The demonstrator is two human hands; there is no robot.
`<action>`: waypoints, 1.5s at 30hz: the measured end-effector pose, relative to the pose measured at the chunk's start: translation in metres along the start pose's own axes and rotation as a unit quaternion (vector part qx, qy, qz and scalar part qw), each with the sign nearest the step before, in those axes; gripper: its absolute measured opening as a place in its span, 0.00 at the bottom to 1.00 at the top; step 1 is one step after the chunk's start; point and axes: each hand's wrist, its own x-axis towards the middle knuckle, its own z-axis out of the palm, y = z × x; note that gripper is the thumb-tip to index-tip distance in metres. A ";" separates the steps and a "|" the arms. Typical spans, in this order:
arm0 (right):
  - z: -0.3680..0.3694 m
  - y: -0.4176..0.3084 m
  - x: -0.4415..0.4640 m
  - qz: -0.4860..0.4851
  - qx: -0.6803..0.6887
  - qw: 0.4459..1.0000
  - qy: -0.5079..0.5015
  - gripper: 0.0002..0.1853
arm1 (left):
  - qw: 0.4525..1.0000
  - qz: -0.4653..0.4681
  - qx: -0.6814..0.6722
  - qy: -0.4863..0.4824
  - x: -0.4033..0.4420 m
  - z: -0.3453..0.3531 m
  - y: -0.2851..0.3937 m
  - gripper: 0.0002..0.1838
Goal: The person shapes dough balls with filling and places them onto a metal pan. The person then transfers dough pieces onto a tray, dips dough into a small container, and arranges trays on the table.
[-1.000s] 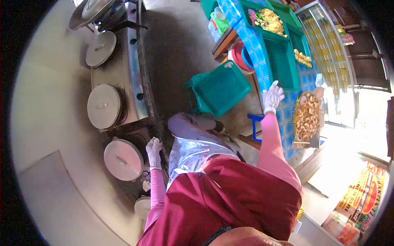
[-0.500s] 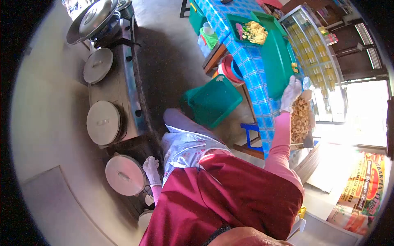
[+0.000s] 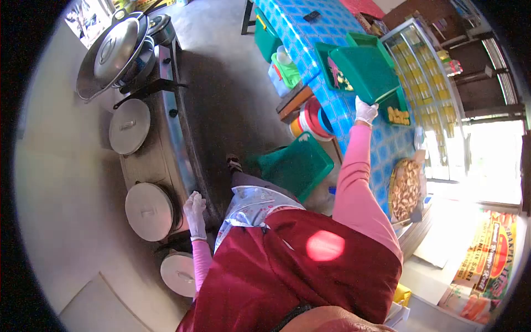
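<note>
My right hand (image 3: 366,110), in a white glove, grips the near edge of a green plastic tray (image 3: 362,69). This tray lies partly over another green tray (image 3: 331,82) with a pink tool and yellow-and-green food in it. Just right of the hand, yellow pieces (image 3: 398,116) sit in a green tray. My left hand (image 3: 195,214), also gloved, is beside the stove edge, near a round lidded pan (image 3: 149,212). Its fingers are curled, and nothing shows in them.
A stove (image 3: 166,116) with lidded pans and a large wok (image 3: 88,69) runs along the left. A green crate (image 3: 304,166) stands on the floor ahead. On the blue checked table (image 3: 345,124) are a basket of round browned pieces (image 3: 405,191) and a glass case (image 3: 423,77).
My right hand has moved forward and left with the green tray, uncovering yellow pieces and covering more of the food tray. My body has moved forward along the stove.
</note>
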 end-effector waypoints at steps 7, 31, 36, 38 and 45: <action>0.078 -0.087 -0.035 -0.012 -0.499 0.866 -0.018 0.28 | 0.999 0.004 0.036 0.001 0.063 0.033 0.069 0.18; 0.189 -0.262 -0.112 -0.080 -0.371 0.874 -0.303 0.13 | 0.997 -0.069 0.029 0.035 0.269 0.084 0.159 0.27; 0.329 -0.157 -0.188 -0.107 -0.195 0.795 -0.564 0.08 | 0.996 -0.052 -0.015 0.075 0.323 0.112 0.190 0.30; 0.368 -0.097 -0.209 0.215 -0.153 0.745 -0.612 0.08 | 0.992 -0.056 -0.019 0.108 0.323 0.117 0.197 0.28; 0.445 0.013 -0.182 -0.378 0.032 0.540 -0.751 0.10 | 0.928 -0.071 -0.064 0.361 0.209 0.118 0.134 0.14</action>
